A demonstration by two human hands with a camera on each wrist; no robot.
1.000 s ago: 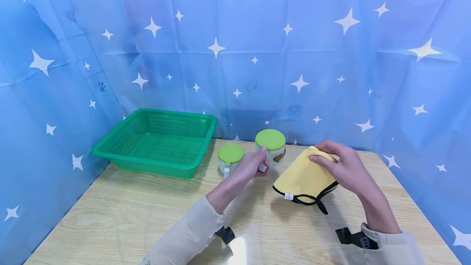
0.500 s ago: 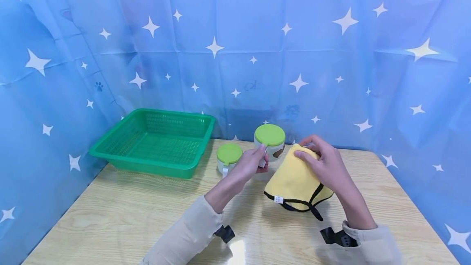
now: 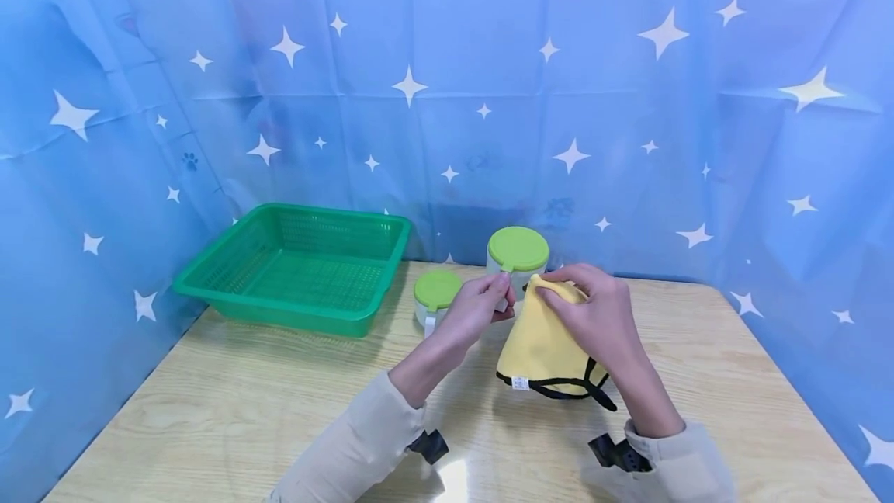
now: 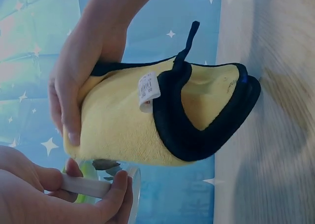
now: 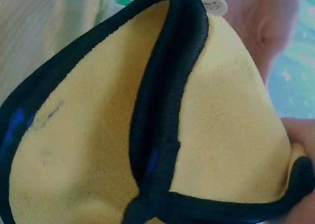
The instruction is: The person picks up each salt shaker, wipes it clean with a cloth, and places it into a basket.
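Note:
My left hand (image 3: 478,309) grips the handle (image 4: 84,185) of a jar with a green lid (image 3: 518,248), raised a little at the back of the table. In my right hand (image 3: 594,313) a yellow cloth (image 3: 545,348) with black edging is pinched near its top. The cloth hangs down beside the jar and covers part of its front in the head view. A white tag (image 4: 148,92) and a black loop show on its hem. The cloth (image 5: 226,125) fills most of the right wrist view.
A smaller jar with a green lid (image 3: 437,290) and a white handle stands just left of my left hand. Farther left, a green plastic basket (image 3: 279,315) sits on the wooden table (image 3: 209,410). Behind it all hangs a blue curtain (image 3: 475,45) with white stars.
My right hand has moved left with the yellow cloth, up to the jar. My left hand keeps the handle, and the jar has risen slightly.

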